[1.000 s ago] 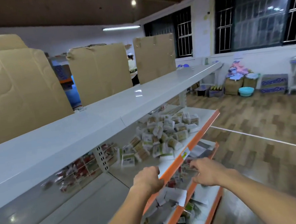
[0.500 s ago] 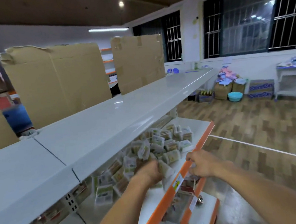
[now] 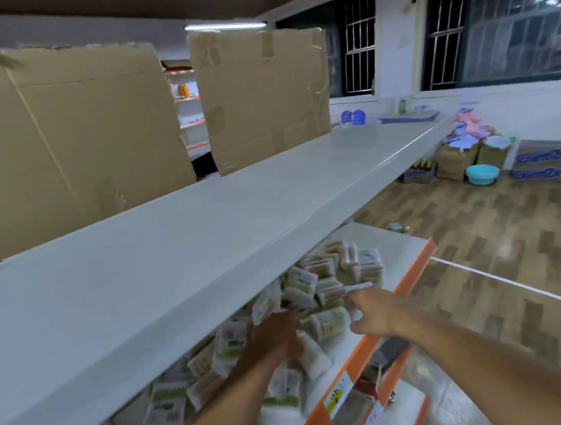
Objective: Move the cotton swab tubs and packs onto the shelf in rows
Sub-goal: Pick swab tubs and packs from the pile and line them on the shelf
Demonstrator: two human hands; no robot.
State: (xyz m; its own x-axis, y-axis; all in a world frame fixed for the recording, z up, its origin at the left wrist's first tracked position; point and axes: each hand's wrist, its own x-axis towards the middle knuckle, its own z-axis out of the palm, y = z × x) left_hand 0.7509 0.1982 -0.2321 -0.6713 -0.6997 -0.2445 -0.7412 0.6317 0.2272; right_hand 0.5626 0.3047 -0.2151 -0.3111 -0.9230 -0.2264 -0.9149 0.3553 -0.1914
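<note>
The cotton swab packs (image 3: 318, 297) lie in a messy heap on the white shelf (image 3: 403, 255) with the orange front edge (image 3: 412, 278), tucked under the wide grey top shelf (image 3: 206, 240). They are all tipped and piled on each other, not in rows yet, so I think both hands are going in to pick some up and sort them. The left hand (image 3: 277, 336) is deep in the middle of the heap, under the top shelf. Its back faces us and its fingers are bent down into the packs, but I cannot tell if it has hold of one. The right hand (image 3: 372, 313) is at the front of the shelf, just by the orange edge. Its fingers (image 3: 352, 299) look partly open and reach out to a pack at the side of the heap, touching or nearly touching it. The picture is too blurry to say if it grips it
</note>
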